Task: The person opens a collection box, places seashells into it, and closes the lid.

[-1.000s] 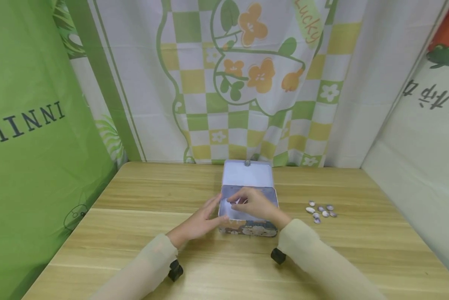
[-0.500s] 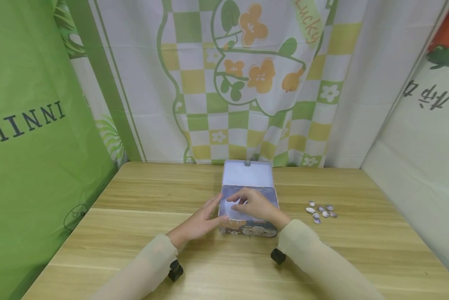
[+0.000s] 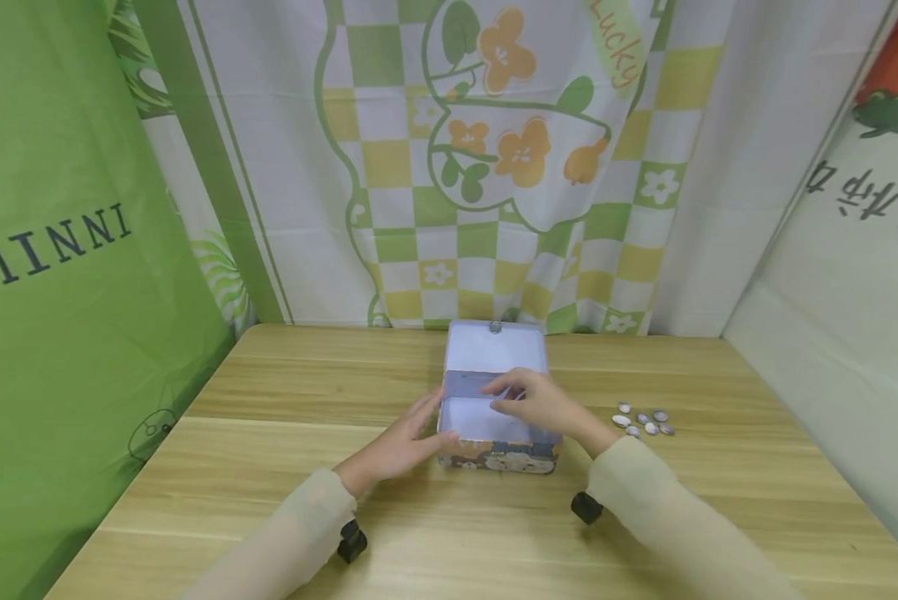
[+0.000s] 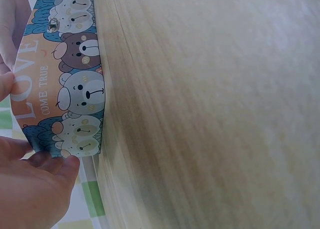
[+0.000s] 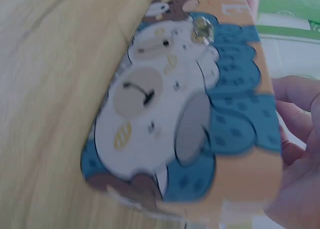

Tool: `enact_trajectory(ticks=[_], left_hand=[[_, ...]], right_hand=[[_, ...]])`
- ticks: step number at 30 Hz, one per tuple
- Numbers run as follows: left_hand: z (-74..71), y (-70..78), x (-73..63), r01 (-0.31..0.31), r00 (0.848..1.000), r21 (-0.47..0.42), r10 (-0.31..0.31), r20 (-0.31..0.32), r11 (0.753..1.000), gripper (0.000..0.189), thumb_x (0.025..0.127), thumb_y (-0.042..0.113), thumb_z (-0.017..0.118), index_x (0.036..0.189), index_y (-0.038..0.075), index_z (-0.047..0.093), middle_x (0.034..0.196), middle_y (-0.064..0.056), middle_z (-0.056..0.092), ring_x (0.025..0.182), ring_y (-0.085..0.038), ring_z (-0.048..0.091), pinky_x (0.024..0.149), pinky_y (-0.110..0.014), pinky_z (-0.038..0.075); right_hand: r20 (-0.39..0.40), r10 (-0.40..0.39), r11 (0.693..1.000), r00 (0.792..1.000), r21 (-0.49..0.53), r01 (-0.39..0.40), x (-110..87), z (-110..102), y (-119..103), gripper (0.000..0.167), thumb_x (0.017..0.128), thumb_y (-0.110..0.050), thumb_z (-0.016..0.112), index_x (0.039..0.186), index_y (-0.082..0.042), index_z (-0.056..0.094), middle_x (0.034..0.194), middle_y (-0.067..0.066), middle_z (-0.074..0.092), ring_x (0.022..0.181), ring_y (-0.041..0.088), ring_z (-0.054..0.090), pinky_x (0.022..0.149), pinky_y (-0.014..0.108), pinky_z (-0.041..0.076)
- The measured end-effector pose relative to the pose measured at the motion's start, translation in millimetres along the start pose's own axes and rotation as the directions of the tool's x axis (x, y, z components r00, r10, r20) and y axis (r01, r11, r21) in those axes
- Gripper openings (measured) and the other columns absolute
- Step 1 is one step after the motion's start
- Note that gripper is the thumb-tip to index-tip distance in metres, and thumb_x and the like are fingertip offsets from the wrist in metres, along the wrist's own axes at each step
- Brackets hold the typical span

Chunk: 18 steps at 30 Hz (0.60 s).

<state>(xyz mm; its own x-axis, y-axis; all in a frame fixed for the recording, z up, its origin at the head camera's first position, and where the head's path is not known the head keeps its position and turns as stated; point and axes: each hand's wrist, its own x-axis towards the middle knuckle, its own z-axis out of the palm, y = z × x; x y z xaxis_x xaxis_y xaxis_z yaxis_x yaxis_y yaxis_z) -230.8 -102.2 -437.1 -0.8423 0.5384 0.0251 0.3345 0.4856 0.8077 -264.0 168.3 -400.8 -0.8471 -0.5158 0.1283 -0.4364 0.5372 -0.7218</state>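
A lidded tin box (image 3: 497,457), printed with cartoon bears, stands on the table with its lid (image 3: 496,346) raised at the back. My left hand (image 3: 398,442) holds its front left corner, thumb at the front rim and fingers along the left side. The left wrist view shows those fingertips against the end of the tin box (image 4: 80,94). Above the right part of the opening is my right hand (image 3: 539,402), fingers loosely bent and apart, with nothing visible between them. To the right lie several small white-and-purple shells (image 3: 651,428).
The wooden table (image 3: 329,375) runs back to a checked, flowered curtain (image 3: 389,167). Green cloth (image 3: 59,350) hangs on the left and pale cloth (image 3: 816,300) on the right. A black wrist camera (image 3: 587,507) sits under the right sleeve.
My right hand pinched a small dark thing over the box a second ago; now its fingers are parted and it has moved right. The left hand and tin box have stayed put.
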Motion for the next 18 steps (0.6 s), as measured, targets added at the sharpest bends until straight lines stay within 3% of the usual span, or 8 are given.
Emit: enact_trajectory(ticks=[18], left_hand=[[0.2,0.4,-0.2,-0.001,1.000,0.028,0.001,0.001,1.000,0.082,0.102,0.046,0.054,0.163,0.016,0.007,0.167,-0.008,0.004,0.151,-0.034,0.008,0.115,-0.064,0.015]], right_hand=[[-0.083,0.059,0.997,0.995,0.047,-0.056,-49.6,-55,38,0.031,0.098,-0.015,0.066,0.124,0.001,0.068,0.125,0.020,0.063,0.099,0.026,0.060,0.081,0.037,0.054]])
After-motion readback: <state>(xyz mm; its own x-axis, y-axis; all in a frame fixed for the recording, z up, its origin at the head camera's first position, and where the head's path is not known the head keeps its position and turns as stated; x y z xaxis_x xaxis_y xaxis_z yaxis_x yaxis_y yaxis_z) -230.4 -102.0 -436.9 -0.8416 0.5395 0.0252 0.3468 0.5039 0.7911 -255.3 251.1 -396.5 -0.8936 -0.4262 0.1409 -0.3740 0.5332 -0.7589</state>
